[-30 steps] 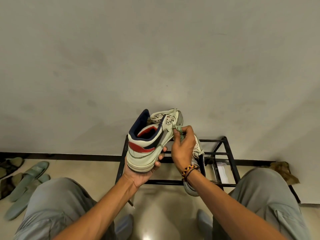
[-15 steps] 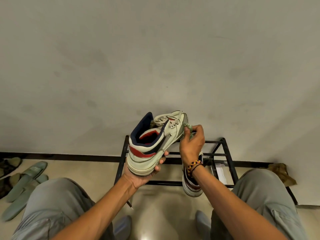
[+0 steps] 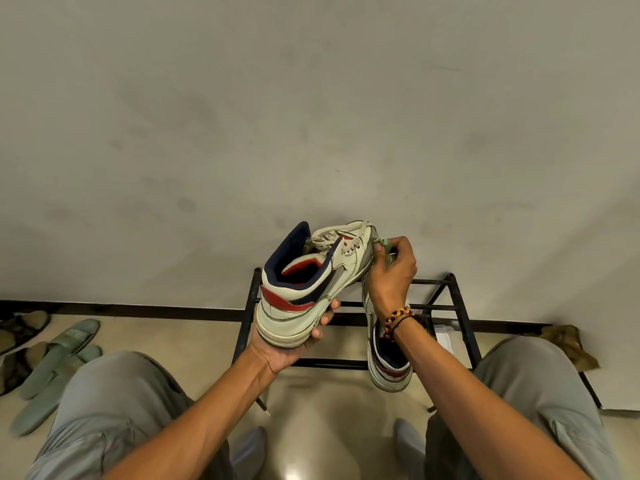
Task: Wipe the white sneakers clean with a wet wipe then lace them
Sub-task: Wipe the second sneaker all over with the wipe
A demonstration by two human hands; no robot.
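Head view: the white leather sneaker with navy collar and red heel panel [image 3: 311, 289] was held in the air above the black metal shoe rack [image 3: 457, 306], heel toward the camera, toe pointing away and to the right. The left hand [image 3: 294, 344] cupped its heel from below, fingers curled around the sole. The right hand [image 3: 391, 271] pinched a crumpled pale green wet wipe [image 3: 382, 245] against the sneaker's side. The upper appeared scuffed and laced.
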